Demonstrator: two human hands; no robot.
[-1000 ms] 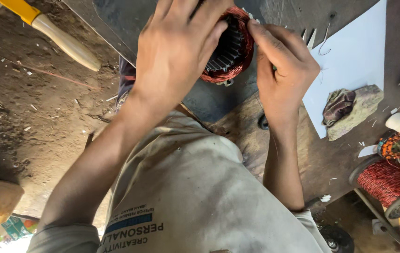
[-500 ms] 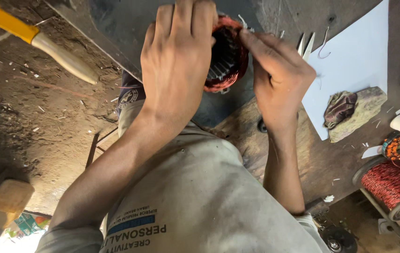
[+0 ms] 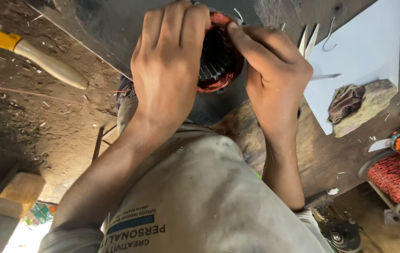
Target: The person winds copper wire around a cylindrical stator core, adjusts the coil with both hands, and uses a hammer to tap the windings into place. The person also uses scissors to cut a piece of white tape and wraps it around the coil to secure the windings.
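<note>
Seen from above, looking down over a grey shirt. Two bare hands, both closed around one motor stator, a ring of dark slotted metal wound with reddish copper wire. Left hand laid over the stator's left side, fingers close together and curled over its top, grasping it. Right hand wrapped on the stator's right side, thumb and forefinger pinched together at the upper rim of the winding; whether a strand or paper sliver sits in the pinch cannot be told. Stator held just above a dark metal sheet, near that sheet's lower edge, by the top middle of the view.

One white paper sheet lying on the brown work surface toward its upper right corner. On the paper's left edge, two pale pointed slivers and one small wire hook. At the paper's lower edge, one flat stone with one crumpled dark cloth resting on it. One spool of red-orange wire at the right edge, well apart from the hands. One tool with a pale wooden and yellow handle at the upper left, over dusty ground.
</note>
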